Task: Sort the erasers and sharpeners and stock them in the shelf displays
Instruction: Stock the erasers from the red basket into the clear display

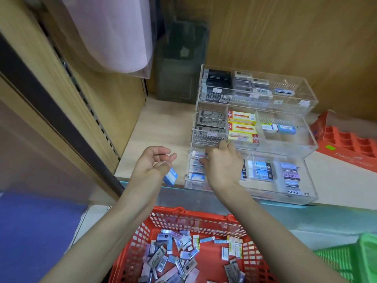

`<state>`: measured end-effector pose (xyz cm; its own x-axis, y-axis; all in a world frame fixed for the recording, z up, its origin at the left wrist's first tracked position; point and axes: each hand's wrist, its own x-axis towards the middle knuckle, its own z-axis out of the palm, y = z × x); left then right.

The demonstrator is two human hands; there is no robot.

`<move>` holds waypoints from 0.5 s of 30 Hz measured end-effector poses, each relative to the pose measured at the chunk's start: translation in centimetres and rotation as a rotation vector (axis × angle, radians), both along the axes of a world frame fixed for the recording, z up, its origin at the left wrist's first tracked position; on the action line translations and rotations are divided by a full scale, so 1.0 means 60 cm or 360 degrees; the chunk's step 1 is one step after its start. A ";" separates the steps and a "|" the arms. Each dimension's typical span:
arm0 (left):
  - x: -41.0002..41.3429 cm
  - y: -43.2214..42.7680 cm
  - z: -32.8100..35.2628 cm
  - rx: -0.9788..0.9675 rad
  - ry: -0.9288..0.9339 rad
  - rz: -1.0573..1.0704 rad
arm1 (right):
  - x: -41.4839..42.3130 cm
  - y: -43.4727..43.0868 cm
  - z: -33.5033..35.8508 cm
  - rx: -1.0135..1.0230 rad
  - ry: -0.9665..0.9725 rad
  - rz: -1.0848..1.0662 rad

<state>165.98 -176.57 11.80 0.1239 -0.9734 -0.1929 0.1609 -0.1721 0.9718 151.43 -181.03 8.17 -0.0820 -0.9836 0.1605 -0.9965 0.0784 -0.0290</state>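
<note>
The clear, glossy acrylic three-tier display case has smooth walls that catch soft glare. It stands on a pale wood-grain laminate shelf, matt and smooth, backed by warmer wood-look panelling. The stocked erasers wear printed paper or card sleeves, some with a slight sheen. The small blue-and-white eraser also has a paper sleeve. The red lattice basket and the green lattice basket are faintly shiny moulded plastic. The orange-red compartment tray looks like matt plastic. The dark slotted upright rail looks like metal, and the smoky box is translucent plastic.

Even indoor light, soft blur, wide-angle edge distortion.
</note>
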 end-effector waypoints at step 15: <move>-0.038 0.023 0.013 0.0057 0.0460 -0.0028 | 0.011 0.136 0.064 0.0692 -0.2411 -0.0057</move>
